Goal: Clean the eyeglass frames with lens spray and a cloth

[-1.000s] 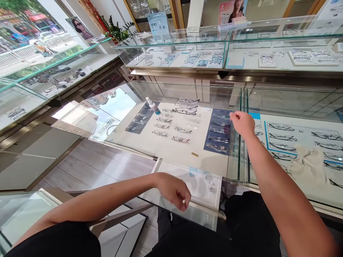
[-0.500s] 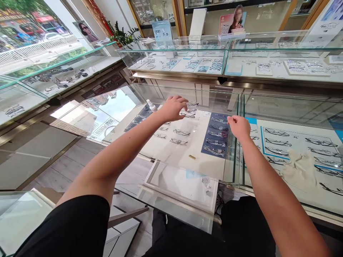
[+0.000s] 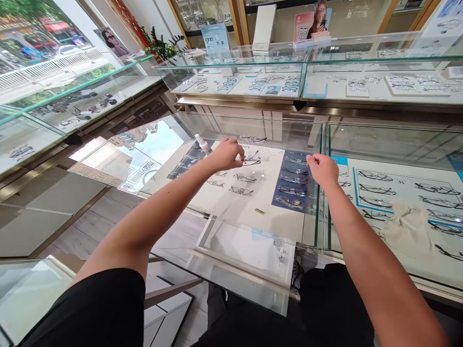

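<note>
My left hand reaches over the middle glass case, its thumb and fingers pinched at the left end of a pair of thin-rimmed eyeglasses. Another pair lies just behind it. My right hand is closed in a pinch above the right edge of the dark blue display sheet, near the case's glass divider; what its fingertips grip cannot be made out. Several eyeglasses rest on that sheet. A white spray bottle stands left of my left hand, and more frames lie nearer to me.
A small gold-coloured piece lies near the front of the case. The right case holds several eyeglasses and a crumpled beige cloth. A framed white tray shows below the front edge. Further glass cases stand behind.
My left hand has moved left and slightly nearer, and its fingers have closed at the eyeglasses, which have shifted the same way. My right hand has hardly moved.
</note>
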`<state>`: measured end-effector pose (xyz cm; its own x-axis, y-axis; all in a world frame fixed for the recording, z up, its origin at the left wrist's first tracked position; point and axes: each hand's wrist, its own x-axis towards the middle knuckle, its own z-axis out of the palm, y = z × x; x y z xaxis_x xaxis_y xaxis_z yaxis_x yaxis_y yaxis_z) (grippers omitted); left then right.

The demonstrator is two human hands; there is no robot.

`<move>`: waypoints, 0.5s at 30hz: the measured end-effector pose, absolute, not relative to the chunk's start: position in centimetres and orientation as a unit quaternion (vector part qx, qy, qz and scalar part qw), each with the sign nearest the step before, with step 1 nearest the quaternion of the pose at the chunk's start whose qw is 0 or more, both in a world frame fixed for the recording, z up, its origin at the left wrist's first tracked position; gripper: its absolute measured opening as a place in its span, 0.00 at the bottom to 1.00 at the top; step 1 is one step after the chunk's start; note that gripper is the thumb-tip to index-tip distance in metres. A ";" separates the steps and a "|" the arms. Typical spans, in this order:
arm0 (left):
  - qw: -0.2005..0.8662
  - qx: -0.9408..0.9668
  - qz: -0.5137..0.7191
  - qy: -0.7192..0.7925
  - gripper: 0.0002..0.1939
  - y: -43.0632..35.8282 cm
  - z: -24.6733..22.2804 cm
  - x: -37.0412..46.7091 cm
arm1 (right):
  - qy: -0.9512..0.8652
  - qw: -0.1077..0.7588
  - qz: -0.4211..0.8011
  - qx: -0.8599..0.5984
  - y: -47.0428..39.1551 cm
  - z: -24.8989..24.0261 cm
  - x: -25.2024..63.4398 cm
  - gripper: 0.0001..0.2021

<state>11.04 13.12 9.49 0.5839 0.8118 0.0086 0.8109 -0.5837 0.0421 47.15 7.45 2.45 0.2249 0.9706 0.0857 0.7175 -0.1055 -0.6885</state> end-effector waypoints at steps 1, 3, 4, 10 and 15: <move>0.037 0.890 0.018 0.454 0.06 11.4 10.2 11.0 | -0.588 0.316 0.200 -0.717 7.4 2.5 47.2 0.21; 0.107 0.893 0.041 0.435 0.07 7.2 11.9 10.9 | -0.588 0.314 0.198 -0.718 7.4 2.5 47.2 0.21; 0.161 0.892 0.042 0.419 0.07 4.9 12.8 10.8 | -0.587 0.313 0.197 -0.720 7.4 2.5 47.2 0.21; 0.542 0.774 -0.044 0.325 0.01 -6.5 14.0 10.5 | -0.581 0.315 0.189 -0.727 7.6 2.4 47.5 0.19; 0.589 0.738 -0.098 0.316 0.03 -8.5 8.1 9.8 | -0.575 0.311 0.189 -0.732 7.6 2.4 47.6 0.19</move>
<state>9.79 -8.49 8.11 0.7815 0.3506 -0.5160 0.5809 -0.1071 0.8069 47.62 7.55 2.43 0.2667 0.9604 0.0813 0.7250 -0.1443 -0.6734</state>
